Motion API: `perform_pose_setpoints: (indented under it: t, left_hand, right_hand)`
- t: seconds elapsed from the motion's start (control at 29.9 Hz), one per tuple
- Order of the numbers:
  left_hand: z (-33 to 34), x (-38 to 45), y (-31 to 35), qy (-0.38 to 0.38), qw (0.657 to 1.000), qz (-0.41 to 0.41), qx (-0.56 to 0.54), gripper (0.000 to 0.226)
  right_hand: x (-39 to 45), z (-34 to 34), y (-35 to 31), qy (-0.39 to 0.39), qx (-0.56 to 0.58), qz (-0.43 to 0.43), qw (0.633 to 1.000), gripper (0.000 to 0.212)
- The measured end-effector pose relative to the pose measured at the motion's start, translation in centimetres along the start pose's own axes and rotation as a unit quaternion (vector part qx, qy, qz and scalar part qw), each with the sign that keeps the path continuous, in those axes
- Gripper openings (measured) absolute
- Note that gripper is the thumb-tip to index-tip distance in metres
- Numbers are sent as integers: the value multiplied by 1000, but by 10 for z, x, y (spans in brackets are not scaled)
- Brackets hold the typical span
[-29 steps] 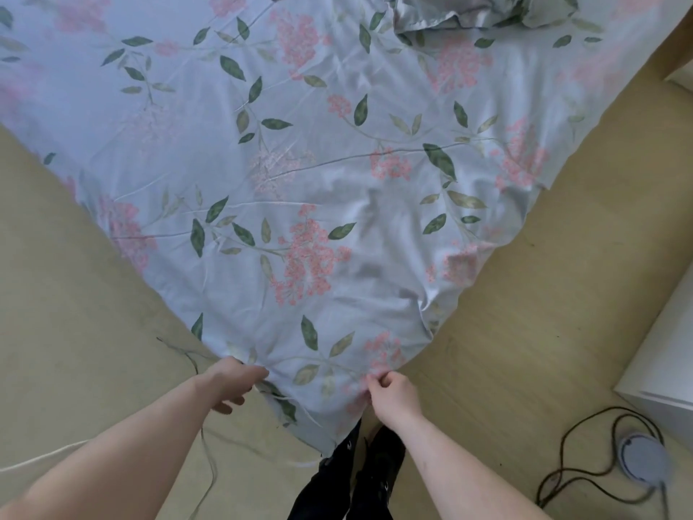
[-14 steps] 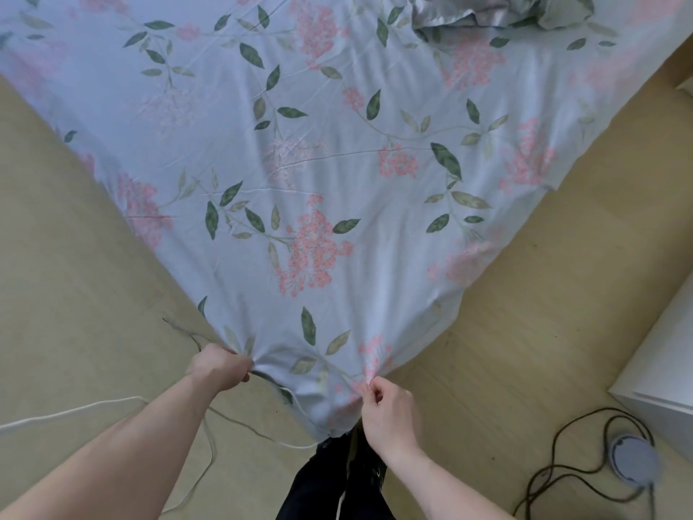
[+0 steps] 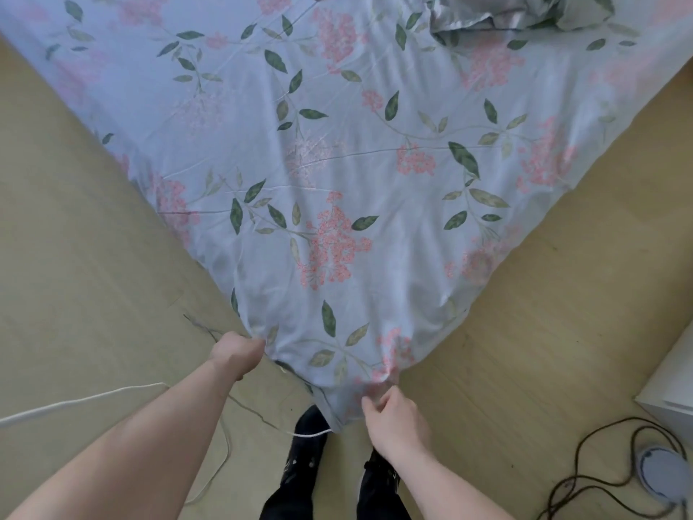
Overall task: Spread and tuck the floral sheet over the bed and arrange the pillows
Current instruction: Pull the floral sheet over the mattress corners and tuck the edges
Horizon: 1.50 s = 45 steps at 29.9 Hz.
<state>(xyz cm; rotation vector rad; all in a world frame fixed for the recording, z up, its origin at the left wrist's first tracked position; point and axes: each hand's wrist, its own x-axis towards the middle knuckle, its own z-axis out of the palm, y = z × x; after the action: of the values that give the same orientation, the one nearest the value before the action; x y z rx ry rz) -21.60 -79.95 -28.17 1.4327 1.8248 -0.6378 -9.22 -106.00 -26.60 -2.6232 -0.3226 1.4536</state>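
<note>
The pale blue floral sheet (image 3: 337,174) covers the bed, and one corner of the bed points straight at me. My left hand (image 3: 238,350) grips the sheet's edge on the left side of that corner, fingers hidden under the cloth. My right hand (image 3: 393,422) pinches the hanging sheet corner just below the mattress tip, fingers curled round the fabric. A crumpled grey pillow or cover (image 3: 498,13) lies on the bed at the top of the view, partly cut off.
Beige floor (image 3: 75,257) lies on both sides of the bed corner. A white cable (image 3: 82,401) and a thin dark wire run across the floor by my black shoes (image 3: 305,441). A round grey device (image 3: 662,471) with a black cord sits bottom right, beside white furniture (image 3: 671,388).
Both hands have pulled the sheet corner down towards me, and the cloth over the corner is tauter. My right hand has dropped lower on the hanging corner.
</note>
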Motion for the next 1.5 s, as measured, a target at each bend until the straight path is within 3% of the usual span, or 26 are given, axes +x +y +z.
perform_pose_setpoints:
  t: [0.13,0.23,0.33,0.4,0.47,0.57,0.6,0.67,0.87,1.07,1.3,1.5]
  left_hand:
    - [-2,20,8,-20,993,6,-113,36]
    - [4,31,8,-2,992,25,-123,16]
    - [4,44,4,26,994,41,-100,22]
    - [0,48,3,20,998,51,-43,22]
    - [-10,47,1,8,994,68,84,25]
    - [-40,33,-4,-9,953,86,290,11]
    - [-50,31,-6,-5,941,92,326,12]
    - [-67,29,-6,7,937,102,335,12]
    - [-182,10,-12,56,947,127,288,16]
    - [-311,-31,-27,100,958,125,236,21]
    - [-436,-90,-50,103,971,125,177,31]
    - [-524,-114,-52,158,965,124,166,31]
  right_hand:
    - [4,28,-4,-27,-29,-13,999,49]
    - [10,43,-17,-1,-13,-16,1000,38]
    - [11,47,-28,33,-11,-9,999,30]
    - [12,46,-27,52,-19,-5,998,30]
    - [10,44,-27,48,-61,-4,997,32]
    - [2,39,-40,2,-143,-7,990,20]
    - [-1,35,-49,-23,-169,-2,985,16]
    - [-5,26,-65,-69,-214,11,974,31]
    - [-55,-20,-157,-40,-183,-15,982,36]
    - [-131,-81,-260,38,-119,-88,988,17]
    - [-221,-141,-367,66,-82,-160,982,33]
    - [-256,-188,-433,87,-86,-225,967,35]
